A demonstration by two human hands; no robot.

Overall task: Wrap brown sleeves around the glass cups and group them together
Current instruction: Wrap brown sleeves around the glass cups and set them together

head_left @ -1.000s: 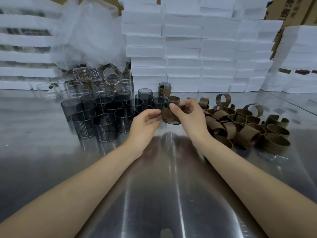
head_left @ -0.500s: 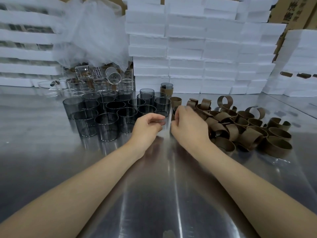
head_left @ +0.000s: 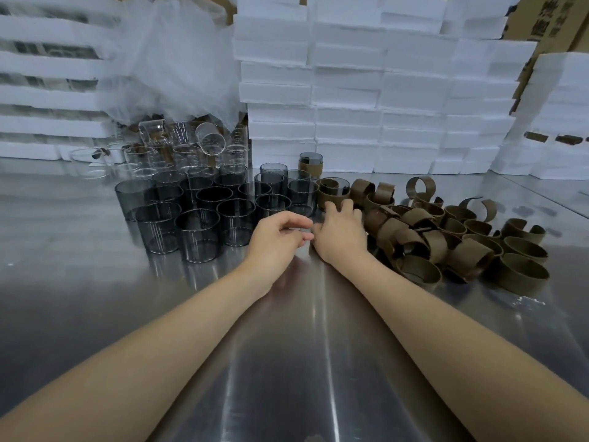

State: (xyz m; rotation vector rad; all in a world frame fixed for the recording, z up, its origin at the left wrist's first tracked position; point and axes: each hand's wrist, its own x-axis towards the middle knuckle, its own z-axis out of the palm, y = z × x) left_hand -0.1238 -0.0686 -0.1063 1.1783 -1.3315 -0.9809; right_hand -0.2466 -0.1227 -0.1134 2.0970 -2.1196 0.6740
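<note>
The left hand point(head_left: 280, 237) rests low over the shiny table point(head_left: 95, 298) with its fingers point(head_left: 294, 223) curled loosely, holding nothing. The right hand point(head_left: 339, 232) reaches forward; its fingers point(head_left: 345, 206) spread open and touch a cup with a brown sleeve point(head_left: 333, 194) but do not close on it. Just left stand the dark glass cups point(head_left: 204, 212), packed close together. To the right lies a heap of brown sleeves point(head_left: 446, 237), touching the right hand. Clear glasses point(head_left: 191, 148) behind are blurry. White foam blocks point(head_left: 366, 90) fill the back.
</note>
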